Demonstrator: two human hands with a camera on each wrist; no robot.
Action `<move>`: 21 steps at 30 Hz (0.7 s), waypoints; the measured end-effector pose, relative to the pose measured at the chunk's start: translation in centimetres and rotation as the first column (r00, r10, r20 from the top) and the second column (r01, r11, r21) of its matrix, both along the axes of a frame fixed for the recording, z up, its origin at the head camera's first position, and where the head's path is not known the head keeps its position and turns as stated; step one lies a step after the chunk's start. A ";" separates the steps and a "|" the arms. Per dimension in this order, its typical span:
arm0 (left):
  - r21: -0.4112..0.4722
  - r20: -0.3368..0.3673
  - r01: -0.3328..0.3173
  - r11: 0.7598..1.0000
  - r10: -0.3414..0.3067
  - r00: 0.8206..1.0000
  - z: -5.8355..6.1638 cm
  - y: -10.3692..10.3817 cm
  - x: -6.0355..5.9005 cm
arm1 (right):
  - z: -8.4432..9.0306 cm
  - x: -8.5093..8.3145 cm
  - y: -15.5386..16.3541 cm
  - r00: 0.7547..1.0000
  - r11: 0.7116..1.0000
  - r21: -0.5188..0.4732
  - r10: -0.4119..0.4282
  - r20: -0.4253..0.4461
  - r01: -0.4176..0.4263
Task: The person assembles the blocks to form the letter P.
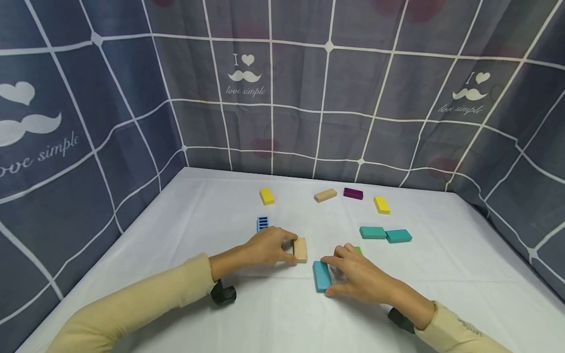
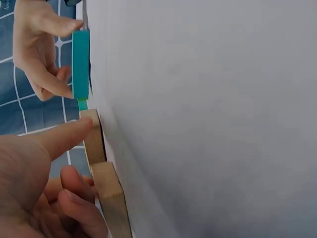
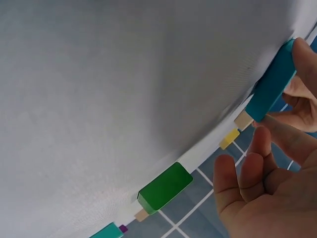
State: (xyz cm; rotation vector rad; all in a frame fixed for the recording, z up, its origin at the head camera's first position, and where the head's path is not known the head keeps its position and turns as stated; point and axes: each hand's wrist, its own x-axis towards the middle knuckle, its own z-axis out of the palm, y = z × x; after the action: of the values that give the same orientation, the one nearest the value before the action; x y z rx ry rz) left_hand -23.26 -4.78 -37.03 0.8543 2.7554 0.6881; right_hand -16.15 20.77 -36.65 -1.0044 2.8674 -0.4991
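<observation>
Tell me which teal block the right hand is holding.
The teal block near the front edge, gripped by the right hand. The other two teal blocks lie untouched together farther back right.

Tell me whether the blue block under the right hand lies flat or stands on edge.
Flat. The blue block lies broad face down on the table, right hand gripping its sides.

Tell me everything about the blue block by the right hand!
The blue block is a flat, smooth, teal-blue oblong, painted wood by the look. It lies flat on the white table, long side pointing away from the person. The right hand pinches it, thumb at the near end, a finger at the far end. It sits apart from the tan block.
</observation>
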 end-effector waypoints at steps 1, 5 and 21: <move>-0.005 0.000 -0.003 1.000 0.003 1.000 0.1 0.1 -0.2 | 0.0 0.0 0.0 1.000 1.000 0.003 -0.002 -0.003 0.002; -0.022 -0.024 0.007 1.000 -0.007 1.000 0.2 0.7 -1.5 | -0.2 -0.2 -0.3 1.000 1.000 0.008 0.002 -0.015 -0.001; -0.012 0.028 0.078 0.997 -0.077 0.997 0.5 1.6 -2.8 | -0.4 -1.0 -2.0 0.997 0.999 0.011 0.052 -0.054 -0.052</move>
State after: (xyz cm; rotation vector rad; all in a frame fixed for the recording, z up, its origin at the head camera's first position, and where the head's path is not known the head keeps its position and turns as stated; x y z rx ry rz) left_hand -26.03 -3.16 -36.58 0.9363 2.6840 0.6617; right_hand -17.16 18.81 -37.08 -1.1050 2.8788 -0.4612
